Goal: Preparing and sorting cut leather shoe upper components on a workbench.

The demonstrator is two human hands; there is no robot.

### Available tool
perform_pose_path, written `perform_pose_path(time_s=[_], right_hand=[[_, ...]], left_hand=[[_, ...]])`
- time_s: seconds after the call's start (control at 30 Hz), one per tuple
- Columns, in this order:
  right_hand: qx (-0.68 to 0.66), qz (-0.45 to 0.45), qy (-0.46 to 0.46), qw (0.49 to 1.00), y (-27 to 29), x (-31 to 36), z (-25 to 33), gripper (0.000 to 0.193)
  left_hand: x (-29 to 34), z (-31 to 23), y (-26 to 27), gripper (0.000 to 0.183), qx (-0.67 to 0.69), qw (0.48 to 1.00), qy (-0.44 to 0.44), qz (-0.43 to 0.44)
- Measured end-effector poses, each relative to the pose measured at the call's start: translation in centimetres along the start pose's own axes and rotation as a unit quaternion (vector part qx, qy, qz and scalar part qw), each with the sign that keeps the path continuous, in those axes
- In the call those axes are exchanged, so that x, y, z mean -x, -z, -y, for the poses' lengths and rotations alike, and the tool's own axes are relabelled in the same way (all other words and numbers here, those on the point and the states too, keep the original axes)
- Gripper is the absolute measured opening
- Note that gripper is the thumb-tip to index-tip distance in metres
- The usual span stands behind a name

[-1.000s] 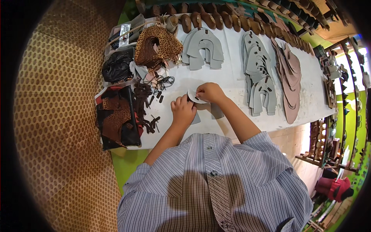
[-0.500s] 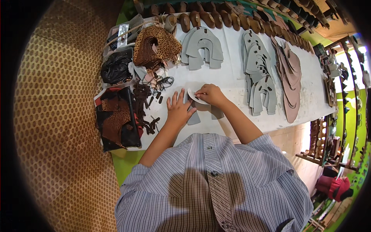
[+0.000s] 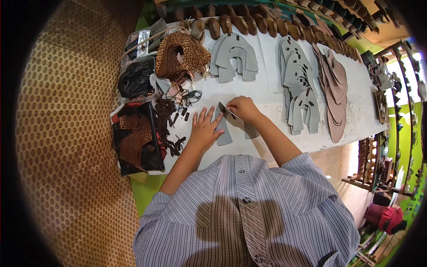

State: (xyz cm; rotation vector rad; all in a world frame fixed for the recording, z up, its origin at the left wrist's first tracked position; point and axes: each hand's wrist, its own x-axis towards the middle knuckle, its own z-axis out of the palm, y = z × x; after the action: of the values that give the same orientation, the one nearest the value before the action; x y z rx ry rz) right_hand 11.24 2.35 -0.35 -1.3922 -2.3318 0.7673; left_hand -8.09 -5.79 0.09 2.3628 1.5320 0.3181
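On the white-covered table in front of me lies a grey U-shaped shoe upper piece (image 3: pixel 224 135). My left hand (image 3: pixel 205 130) is spread flat at its left side, fingers apart and the fingertips against its edge. With thumb and fingers closed, my right hand (image 3: pixel 243 108) pinches the piece's upper curved part, which is lifted and bent over. A small dark tab shows by the right fingertips. Left of my left hand, several short dark brown strips (image 3: pixel 172 144) lie scattered on the table.
Stacked grey upper pieces (image 3: pixel 233 55) lie ahead, with more (image 3: pixel 299 84) at the right beside pinkish-brown pieces (image 3: pixel 334 95). Leopard-print pieces (image 3: pixel 180 55), a black plastic bag (image 3: pixel 134 82) and a beaded string (image 3: pixel 189 97) crowd the left. Brown shoe lasts (image 3: pixel 253 24) line the far edge.
My right hand has tilted the lifted part of the grey piece more steeply, so less of its pale underside shows. My left hand has stayed nearly in place.
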Motion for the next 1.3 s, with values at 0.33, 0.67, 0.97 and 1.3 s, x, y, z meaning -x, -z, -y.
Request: perform_pose_path(time_s=[0.33,0.67,0.97,1.3], right_hand=[[-0.004,-0.002,-0.065,0.998,0.4,0.4,2.2,0.015],[0.062,-0.042,0.02,0.997,0.3,0.2,2.2,0.012],[0.152,-0.016,0.083,0.985,0.1,-0.9,2.2,0.011],[0.168,-0.033,0.163,0.972,-0.4,-0.7,1.5,0.008]], left_hand=[[-2.4,0.5,0.6,0.045,0.045,0.989,-0.015,-0.142],[-2.5,1.0,0.4,0.037,-0.006,0.994,-0.05,-0.092],[-2.6,0.9,0.5,0.031,-0.021,0.992,-0.059,-0.114],[-2.4,0.5,0.0,0.027,-0.013,0.99,-0.008,-0.138]])
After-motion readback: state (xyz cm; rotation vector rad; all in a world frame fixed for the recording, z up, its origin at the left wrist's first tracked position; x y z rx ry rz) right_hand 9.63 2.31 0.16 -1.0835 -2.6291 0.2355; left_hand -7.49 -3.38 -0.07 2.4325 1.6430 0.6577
